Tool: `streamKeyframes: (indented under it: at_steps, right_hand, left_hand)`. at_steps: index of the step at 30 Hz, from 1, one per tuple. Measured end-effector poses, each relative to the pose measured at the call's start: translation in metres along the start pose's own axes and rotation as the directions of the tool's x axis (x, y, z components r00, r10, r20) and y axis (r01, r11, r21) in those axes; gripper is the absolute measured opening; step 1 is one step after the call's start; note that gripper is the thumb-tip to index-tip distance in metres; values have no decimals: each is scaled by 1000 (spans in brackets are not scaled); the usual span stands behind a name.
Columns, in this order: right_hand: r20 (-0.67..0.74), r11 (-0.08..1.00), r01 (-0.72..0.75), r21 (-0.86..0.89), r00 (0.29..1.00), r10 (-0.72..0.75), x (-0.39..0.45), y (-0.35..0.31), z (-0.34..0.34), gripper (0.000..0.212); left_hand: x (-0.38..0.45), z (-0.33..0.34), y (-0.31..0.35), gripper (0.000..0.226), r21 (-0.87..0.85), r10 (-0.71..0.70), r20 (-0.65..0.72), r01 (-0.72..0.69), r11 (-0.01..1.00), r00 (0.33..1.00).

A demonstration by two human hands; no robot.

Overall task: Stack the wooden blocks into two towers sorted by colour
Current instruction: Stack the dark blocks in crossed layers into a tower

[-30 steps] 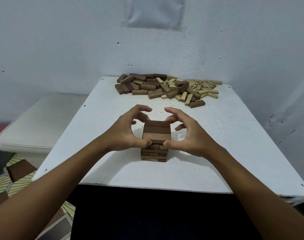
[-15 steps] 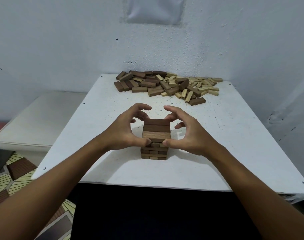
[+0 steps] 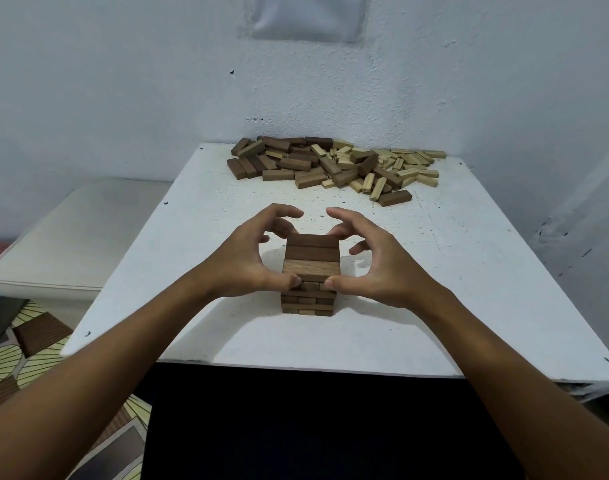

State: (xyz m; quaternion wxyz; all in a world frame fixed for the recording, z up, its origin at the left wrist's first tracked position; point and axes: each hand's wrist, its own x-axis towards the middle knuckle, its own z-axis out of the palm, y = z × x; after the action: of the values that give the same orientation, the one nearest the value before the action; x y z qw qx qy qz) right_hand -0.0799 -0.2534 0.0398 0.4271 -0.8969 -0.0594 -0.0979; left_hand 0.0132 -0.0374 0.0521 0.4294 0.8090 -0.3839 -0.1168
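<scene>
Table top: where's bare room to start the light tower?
Bare white table right of the right hand, and left of the left hand. A strip between the dark tower and the loose block pile. The back edge is crowded.

tower (image 3: 311, 271) sits near the front of the table (image 3: 469, 289), hands either side, loose block pile (image 3: 334, 166) behind it by the wall

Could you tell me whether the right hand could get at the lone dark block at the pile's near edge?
Probably yes: bare table lies between the right hand and that dark block, though the hand first has to let go of the tower.
</scene>
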Motion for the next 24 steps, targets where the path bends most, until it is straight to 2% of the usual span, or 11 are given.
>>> streamKeyframes:
  at_steps: [15, 24]
  right_hand:
    - [27, 1000, -8, -3, 1000, 8, 0, 0, -1, 93]
    - [66, 999, -27, 26, 998, 25, -1, -2, -2, 101]
  left_hand:
    - [2, -2, -7, 80, 19, 3, 33, -4, 1000, 999]
    - [1, -3, -9, 89, 3, 24, 37, -24, 1000, 999]
